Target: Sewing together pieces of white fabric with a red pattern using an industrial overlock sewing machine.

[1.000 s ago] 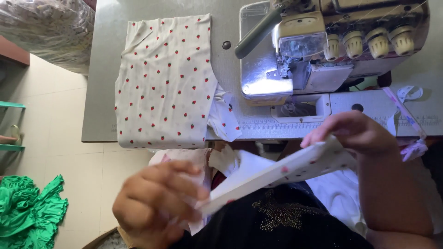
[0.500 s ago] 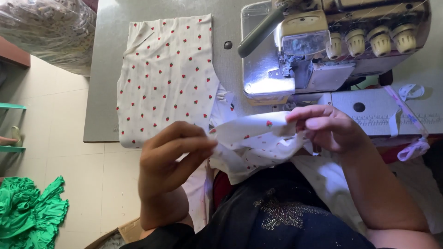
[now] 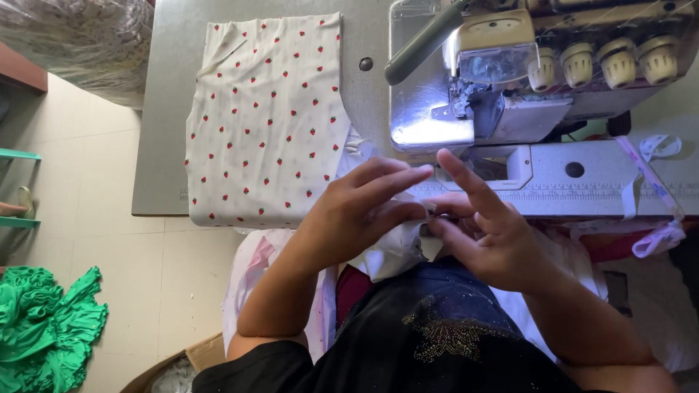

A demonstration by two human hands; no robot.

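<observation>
My left hand (image 3: 364, 211) and my right hand (image 3: 484, 233) meet at the front edge of the sewing table, fingertips pinching a small white piece of fabric (image 3: 389, 251) with red dots between them. Most of that piece is hidden under my left hand. Just beyond my fingers stands the overlock sewing machine (image 3: 502, 80), its lit presser-foot area right above my right index finger. A stack of the same white red-dotted fabric (image 3: 266, 124) lies flat on the table to the left of my hands.
The grey table (image 3: 164, 109) ends at the left over a tiled floor. A green ruffled cloth (image 3: 47, 327) lies on the floor at lower left. A plastic-wrapped bundle (image 3: 80, 36) is at upper left. White tape (image 3: 648, 182) hangs at the right.
My hands were apart, holding the fabric piece stretched out in the air; they have come together and moved forward to the table edge by the machine.
</observation>
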